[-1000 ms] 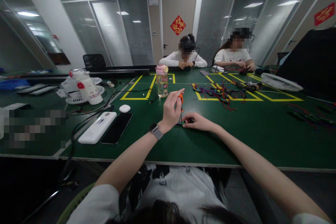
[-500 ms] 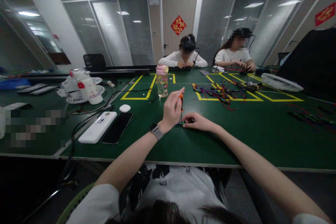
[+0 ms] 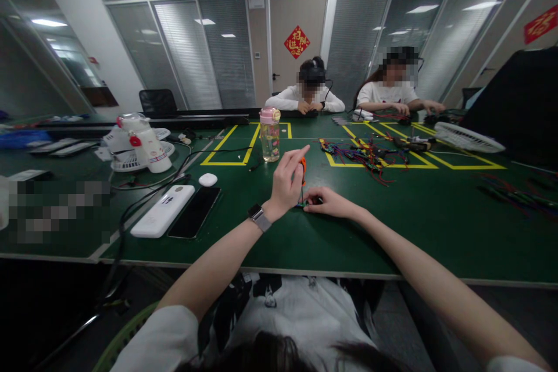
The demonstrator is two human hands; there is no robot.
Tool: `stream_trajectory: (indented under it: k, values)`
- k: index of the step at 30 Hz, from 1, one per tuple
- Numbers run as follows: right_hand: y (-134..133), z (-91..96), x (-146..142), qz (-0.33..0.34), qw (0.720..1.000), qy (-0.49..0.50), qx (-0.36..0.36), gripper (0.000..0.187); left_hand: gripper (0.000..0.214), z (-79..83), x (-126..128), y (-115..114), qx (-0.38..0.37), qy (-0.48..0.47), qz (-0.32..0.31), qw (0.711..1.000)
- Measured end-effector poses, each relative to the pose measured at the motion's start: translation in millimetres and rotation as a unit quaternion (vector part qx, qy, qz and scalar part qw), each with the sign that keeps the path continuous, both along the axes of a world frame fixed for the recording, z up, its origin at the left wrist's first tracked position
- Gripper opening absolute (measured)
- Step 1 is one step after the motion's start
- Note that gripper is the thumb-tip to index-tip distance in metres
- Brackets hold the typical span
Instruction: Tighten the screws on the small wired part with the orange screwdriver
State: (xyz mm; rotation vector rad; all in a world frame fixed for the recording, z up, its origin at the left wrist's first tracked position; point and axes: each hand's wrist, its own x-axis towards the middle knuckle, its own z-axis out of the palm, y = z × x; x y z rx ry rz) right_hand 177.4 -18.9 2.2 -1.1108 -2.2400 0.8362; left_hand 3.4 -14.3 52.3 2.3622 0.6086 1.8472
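Note:
My left hand (image 3: 286,183), with a watch at the wrist, is closed around the orange handle of a screwdriver (image 3: 304,170). The screwdriver stands upright with its thin shaft pointing down. Its tip meets a small green circuit board (image 3: 300,206) lying on the table, though the exact contact spot is too small to make out. From the right, my right hand (image 3: 326,202) pinches the edge of that board with thumb and fingers. Part of the board is hidden by both hands.
A pink-lidded bottle (image 3: 270,136) stands beyond my left hand. Heaped boards with red and blue wires (image 3: 370,154) lie at the back right. On the left are a phone (image 3: 195,213), a white power bank (image 3: 163,211) and a white jug (image 3: 146,145). Two people sit opposite.
My left fingers have shifted slightly around the screwdriver, and more of the orange handle shows. My right hand stays on the board. The far-right person's hands have moved apart.

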Motion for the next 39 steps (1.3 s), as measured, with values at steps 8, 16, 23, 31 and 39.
stream_trajectory:
  k: [8, 16, 23, 31, 39]
  values:
    - [-1.2, 0.4, -0.5, -0.008, 1.000, 0.004, -0.007, 0.027, 0.026, -1.4, 2.9, 2.5, 0.010, -0.019, 0.043, 0.999]
    - [-0.5, -0.4, -0.2, -0.005, 1.000, 0.004, -0.007, 0.029, 0.033, -0.2, 0.0, -1.6, 0.006, -0.024, 0.030, 0.999]
    - [-0.8, -0.1, -0.3, -0.008, 1.000, 0.001, -0.005, 0.029, 0.027, -0.2, 1.6, 1.5, 0.003, -0.016, 0.027, 1.000]
    - [0.1, -1.6, 0.5, -0.001, 1.000, 0.000, 0.001, 0.028, 0.029, -0.5, 1.0, -1.3, 0.010, -0.026, 0.043, 0.999]
    - [-1.1, 0.4, -0.8, -0.007, 1.000, 0.001, -0.005, 0.028, 0.024, -0.4, 2.3, 0.8, 0.015, -0.031, 0.042, 0.999]
